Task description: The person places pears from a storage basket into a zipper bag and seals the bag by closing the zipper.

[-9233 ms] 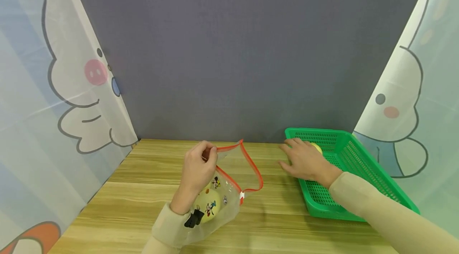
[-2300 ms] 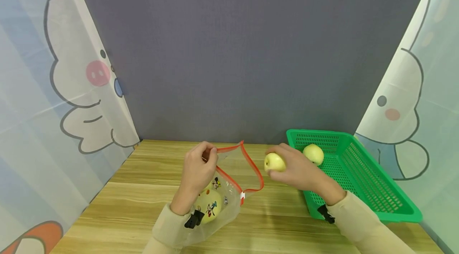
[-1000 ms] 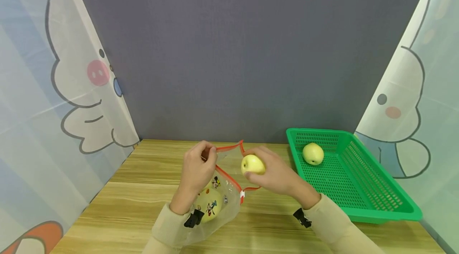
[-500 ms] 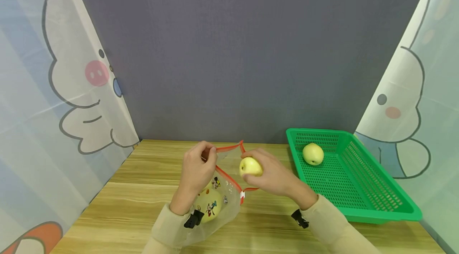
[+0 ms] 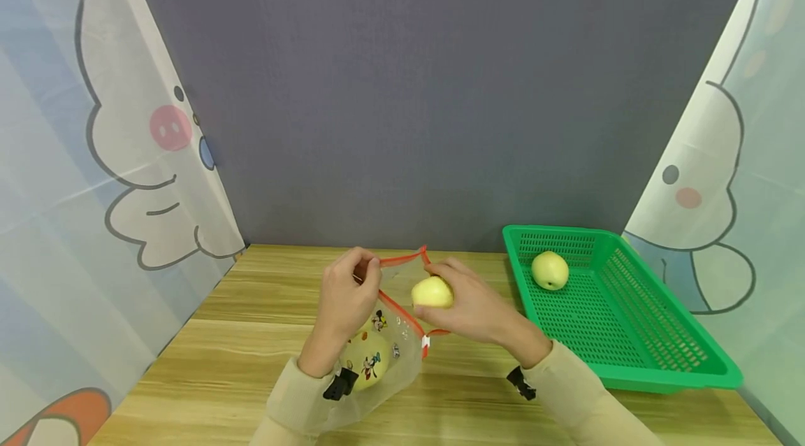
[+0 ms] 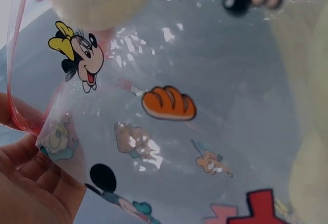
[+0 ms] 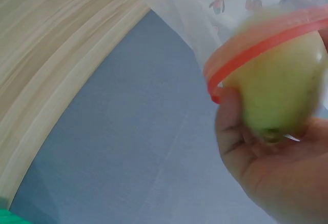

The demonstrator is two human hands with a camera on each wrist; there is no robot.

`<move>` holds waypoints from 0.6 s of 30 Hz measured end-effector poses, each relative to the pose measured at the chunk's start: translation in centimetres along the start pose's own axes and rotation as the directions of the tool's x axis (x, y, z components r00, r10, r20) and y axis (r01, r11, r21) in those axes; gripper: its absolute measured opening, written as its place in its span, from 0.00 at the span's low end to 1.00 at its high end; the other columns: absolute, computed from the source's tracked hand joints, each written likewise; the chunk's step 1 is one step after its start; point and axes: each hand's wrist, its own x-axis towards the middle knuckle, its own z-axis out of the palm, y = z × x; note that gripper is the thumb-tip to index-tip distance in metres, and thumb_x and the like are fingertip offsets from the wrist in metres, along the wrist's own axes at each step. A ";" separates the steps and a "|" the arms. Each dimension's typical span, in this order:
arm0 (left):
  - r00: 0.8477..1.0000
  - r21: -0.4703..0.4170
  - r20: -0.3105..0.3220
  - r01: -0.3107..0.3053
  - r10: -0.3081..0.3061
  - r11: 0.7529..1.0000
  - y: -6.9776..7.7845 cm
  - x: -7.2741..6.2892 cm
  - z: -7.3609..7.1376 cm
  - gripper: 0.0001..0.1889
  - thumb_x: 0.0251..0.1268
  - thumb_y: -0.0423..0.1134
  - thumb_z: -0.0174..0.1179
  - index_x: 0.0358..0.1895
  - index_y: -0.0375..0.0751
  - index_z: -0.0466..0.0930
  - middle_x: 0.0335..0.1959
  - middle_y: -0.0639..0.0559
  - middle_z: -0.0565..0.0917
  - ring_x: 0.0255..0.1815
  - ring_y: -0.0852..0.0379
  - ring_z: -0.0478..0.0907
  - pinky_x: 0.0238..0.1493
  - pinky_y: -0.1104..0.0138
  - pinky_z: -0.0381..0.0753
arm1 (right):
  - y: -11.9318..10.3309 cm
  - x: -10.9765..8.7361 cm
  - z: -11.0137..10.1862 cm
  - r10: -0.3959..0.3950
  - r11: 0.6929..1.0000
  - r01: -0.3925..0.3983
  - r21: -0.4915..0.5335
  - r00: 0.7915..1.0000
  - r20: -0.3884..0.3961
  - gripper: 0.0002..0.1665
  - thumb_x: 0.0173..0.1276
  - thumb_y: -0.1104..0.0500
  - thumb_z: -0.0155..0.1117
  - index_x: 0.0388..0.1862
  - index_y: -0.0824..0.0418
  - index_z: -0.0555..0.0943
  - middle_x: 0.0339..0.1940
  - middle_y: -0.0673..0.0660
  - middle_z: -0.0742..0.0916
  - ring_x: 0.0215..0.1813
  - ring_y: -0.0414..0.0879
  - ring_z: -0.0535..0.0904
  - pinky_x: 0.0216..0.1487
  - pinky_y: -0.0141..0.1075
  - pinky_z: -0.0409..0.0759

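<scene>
My left hand (image 5: 349, 291) pinches the rim of a clear zip bag (image 5: 402, 376) with a red seal strip, a white slider and cartoon prints. The left wrist view looks through the printed bag (image 6: 169, 142). Inside its lower part, pale yellow fruit (image 5: 367, 360) shows through the film. A yellow-green apple (image 5: 432, 291) sits in my right hand (image 5: 472, 303), fingers over the top and thumb below. This apple is at the bag's mouth; in the right wrist view the red strip (image 7: 266, 42) crosses the apple (image 7: 282, 85). Another apple (image 5: 550, 270) lies in the green basket (image 5: 629, 379).
The basket stands on the right of the wooden table (image 5: 220, 341), near its back edge. A grey curtain (image 5: 402, 96) rises behind the table, and cartoon-printed curtains (image 5: 144, 173) hang at both sides.
My right hand has taken an apple from the basket and carried it left to the bag's mouth, lately tilting it a little further in. My left hand has kept its hold on the rim.
</scene>
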 end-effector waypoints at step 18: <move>0.999 0.011 -0.006 -0.031 0.031 0.999 -0.4 0.0 -0.2 0.06 0.67 0.27 0.58 0.32 0.35 0.84 0.22 0.55 0.79 0.21 0.63 0.75 0.24 0.68 0.78 | 0.3 0.0 -0.8 -0.161 0.986 0.162 -0.042 0.986 0.039 0.28 0.74 0.47 0.63 0.66 0.63 0.79 0.54 0.50 0.82 0.48 0.45 0.78 0.48 0.42 0.80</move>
